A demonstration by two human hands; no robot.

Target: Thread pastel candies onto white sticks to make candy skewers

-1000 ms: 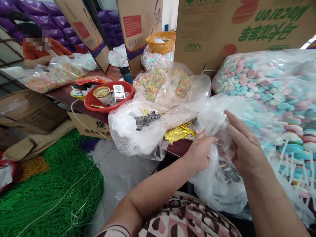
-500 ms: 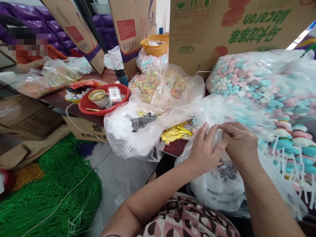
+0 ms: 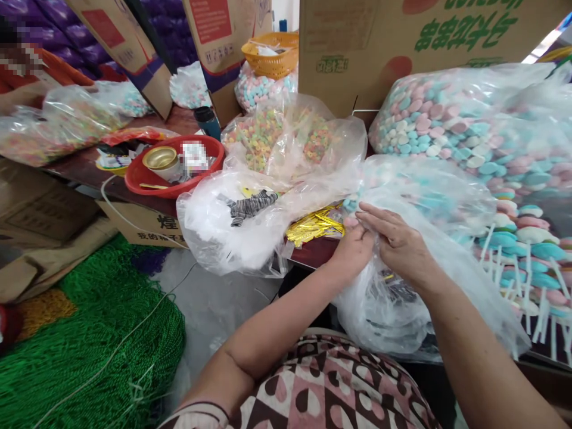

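Note:
My left hand (image 3: 356, 249) is closed, its fingertips curled in close to a few pink and blue marshmallow candies (image 3: 351, 204); what it pinches is hidden. Just right of it, my right hand (image 3: 395, 241) reaches across with long fingers stretched out, their tips over the left fingers. Both hands are above a clear plastic bag (image 3: 384, 325) in front of my lap, with dark items showing dimly through it. Gold twist ties (image 3: 315, 224) lie in a pile left of my left hand. Marshmallow lollipops on white sticks (image 3: 529, 256) lie to the right.
Beyond my hands stand a large bag of pastel marshmallows (image 3: 447, 128) and a bag of ring candies (image 3: 268, 137). A white plastic bag (image 3: 205, 229), a red basin (image 3: 152, 189) and a cardboard box (image 3: 339, 77) are also there. Green cords (image 3: 111, 333) cover the floor; another person (image 3: 53, 71) sits far left.
Both hands have moved left, toward the gold ties and loose marshmallows. The right fingers have straightened from a pinch at the plastic. The view has shifted slightly.

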